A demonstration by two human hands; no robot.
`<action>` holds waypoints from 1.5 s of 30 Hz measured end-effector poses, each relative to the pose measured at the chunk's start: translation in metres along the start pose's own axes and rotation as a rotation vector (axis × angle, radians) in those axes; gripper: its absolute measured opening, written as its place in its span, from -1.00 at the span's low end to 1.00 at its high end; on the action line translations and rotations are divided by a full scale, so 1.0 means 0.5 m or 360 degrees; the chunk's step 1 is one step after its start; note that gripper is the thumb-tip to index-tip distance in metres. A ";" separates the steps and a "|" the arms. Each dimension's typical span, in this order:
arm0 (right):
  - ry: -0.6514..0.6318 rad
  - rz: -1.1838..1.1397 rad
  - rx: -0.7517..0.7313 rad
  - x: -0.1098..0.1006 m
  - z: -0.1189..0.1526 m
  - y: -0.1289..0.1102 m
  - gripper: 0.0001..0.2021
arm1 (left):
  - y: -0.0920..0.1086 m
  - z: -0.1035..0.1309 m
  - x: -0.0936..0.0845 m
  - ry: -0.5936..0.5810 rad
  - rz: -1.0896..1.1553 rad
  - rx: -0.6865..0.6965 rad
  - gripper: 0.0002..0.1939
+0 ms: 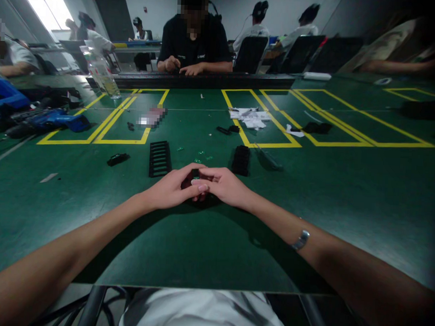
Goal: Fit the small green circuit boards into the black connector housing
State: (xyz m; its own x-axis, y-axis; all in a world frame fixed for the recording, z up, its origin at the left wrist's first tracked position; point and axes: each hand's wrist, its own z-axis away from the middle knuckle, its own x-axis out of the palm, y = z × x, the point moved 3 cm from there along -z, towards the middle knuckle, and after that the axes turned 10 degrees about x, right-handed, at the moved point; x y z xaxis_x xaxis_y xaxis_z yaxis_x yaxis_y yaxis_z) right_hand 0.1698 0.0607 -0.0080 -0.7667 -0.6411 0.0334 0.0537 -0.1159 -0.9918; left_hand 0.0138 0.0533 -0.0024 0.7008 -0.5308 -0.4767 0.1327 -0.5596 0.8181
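Above the near middle of the green table [200, 257], my left hand [170, 186] and my right hand [227, 187] meet, fingers curled and thumbs touching. Between them is a small black part [195, 172] with a bit of green on it; my fingers hide most of it. Just beyond my fingertips lie several tiny green circuit boards [200, 157]. A black slotted tray [159, 159] lies beyond my left hand. Past my right hand sits a second black slotted tray [241, 160], with a clear plastic bag [269, 159] beside it.
A small black piece [118, 159] lies at left, behind it blue-handled tools [58, 122] and a clear bottle [105, 78]. Crumpled white paper [250, 117] rests near yellow tape outlines. A long black bar [206, 81] crosses the far edge, where a person in black sits.
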 end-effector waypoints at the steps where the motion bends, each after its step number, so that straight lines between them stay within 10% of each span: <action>1: 0.0003 0.0036 -0.0009 0.000 0.000 0.000 -0.69 | -0.001 0.001 0.000 0.0007 -0.0036 0.0005 -0.45; 7: 0.0061 0.0195 -0.0058 -0.004 0.005 -0.003 -0.75 | -0.003 0.005 0.001 0.0098 -0.0308 0.0036 -0.08; 19: 0.0076 0.0141 0.0062 -0.003 0.003 0.005 -0.69 | 0.007 0.005 0.003 -0.0035 -0.0359 0.0078 -0.41; 45: 0.0109 0.0236 0.0064 0.016 -0.002 -0.008 -0.69 | 0.015 0.014 -0.008 -0.0046 -0.0427 0.0062 -0.38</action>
State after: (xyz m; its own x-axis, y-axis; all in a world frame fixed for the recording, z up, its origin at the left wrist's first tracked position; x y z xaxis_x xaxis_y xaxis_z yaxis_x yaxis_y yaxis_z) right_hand 0.1630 0.0567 -0.0039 -0.7901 -0.6004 -0.1231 0.1942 -0.0547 -0.9794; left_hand 0.0068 0.0468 0.0034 0.6236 -0.3779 -0.6844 0.2834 -0.7066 0.6484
